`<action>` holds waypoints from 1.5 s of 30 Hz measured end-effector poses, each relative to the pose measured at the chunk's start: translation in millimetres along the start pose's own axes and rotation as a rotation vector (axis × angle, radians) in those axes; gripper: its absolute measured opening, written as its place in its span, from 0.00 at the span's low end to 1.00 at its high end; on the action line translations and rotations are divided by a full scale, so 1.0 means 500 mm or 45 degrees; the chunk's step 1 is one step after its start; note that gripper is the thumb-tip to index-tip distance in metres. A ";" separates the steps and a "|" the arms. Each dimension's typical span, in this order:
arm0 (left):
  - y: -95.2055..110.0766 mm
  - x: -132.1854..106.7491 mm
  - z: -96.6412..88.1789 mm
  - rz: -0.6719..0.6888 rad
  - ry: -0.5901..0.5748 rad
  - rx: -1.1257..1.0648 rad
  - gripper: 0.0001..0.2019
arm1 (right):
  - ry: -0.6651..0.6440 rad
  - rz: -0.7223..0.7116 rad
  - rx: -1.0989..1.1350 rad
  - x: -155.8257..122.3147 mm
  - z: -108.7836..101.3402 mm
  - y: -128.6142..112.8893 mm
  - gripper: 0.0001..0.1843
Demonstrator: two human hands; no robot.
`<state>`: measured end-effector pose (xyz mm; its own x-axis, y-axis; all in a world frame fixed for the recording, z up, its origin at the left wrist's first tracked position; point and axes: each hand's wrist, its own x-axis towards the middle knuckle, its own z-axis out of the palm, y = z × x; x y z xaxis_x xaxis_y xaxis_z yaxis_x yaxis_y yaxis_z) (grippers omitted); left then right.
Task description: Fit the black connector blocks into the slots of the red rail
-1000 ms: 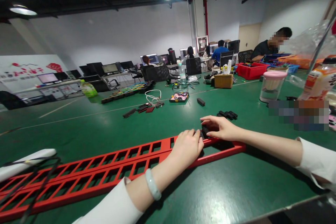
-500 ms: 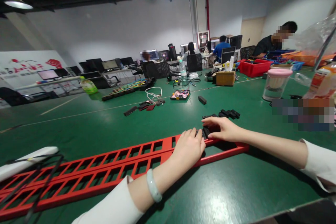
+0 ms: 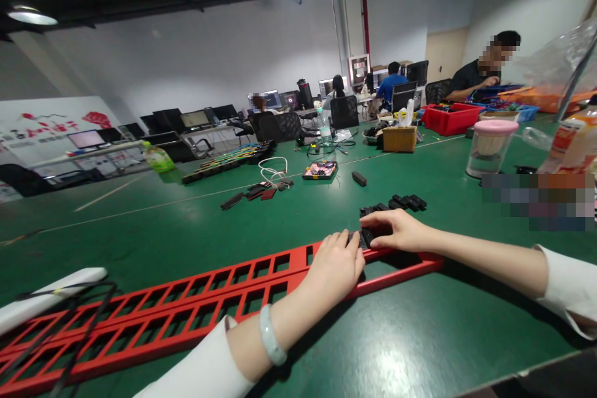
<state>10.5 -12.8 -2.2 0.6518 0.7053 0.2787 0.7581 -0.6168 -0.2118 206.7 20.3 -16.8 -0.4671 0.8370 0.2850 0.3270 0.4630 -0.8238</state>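
Note:
A long red slotted frame (image 3: 196,298) lies across the green table (image 3: 420,336). My left hand (image 3: 336,264) rests on the frame near its right end, fingers curled down over it. My right hand (image 3: 396,230) comes in from the right, its fingers pressed on a small black block (image 3: 366,237) seated in the frame. The two hands' fingertips nearly meet at that block. A row of loose black blocks (image 3: 394,204) lies just behind my right hand.
A pink-lidded clear jar (image 3: 489,149) and a bottle (image 3: 573,143) stand at the right. Black and red strips (image 3: 254,194), a white cable (image 3: 273,169) and a small tray (image 3: 319,170) lie mid-table. A white bar with black cables (image 3: 51,289) is at the left. People sit at the far desks.
The hands stay at the frame's right end on the black block; the view has shifted slightly, and more loose black blocks now show behind my right hand.

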 end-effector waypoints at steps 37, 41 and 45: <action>-0.004 -0.002 -0.012 0.069 -0.106 0.010 0.20 | -0.073 -0.196 -0.413 0.012 -0.004 -0.005 0.22; -0.004 -0.001 -0.012 0.054 -0.107 0.016 0.20 | -0.086 -0.251 -0.411 0.013 -0.005 -0.008 0.20; -0.005 -0.002 -0.011 0.063 -0.081 0.032 0.20 | -0.076 -0.276 -0.410 0.009 0.000 -0.010 0.15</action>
<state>8.0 -13.7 3.1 0.6880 0.6954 0.2076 0.7247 -0.6430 -0.2477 203.1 21.9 -11.2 -0.5976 0.6958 0.3983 0.4523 0.7028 -0.5491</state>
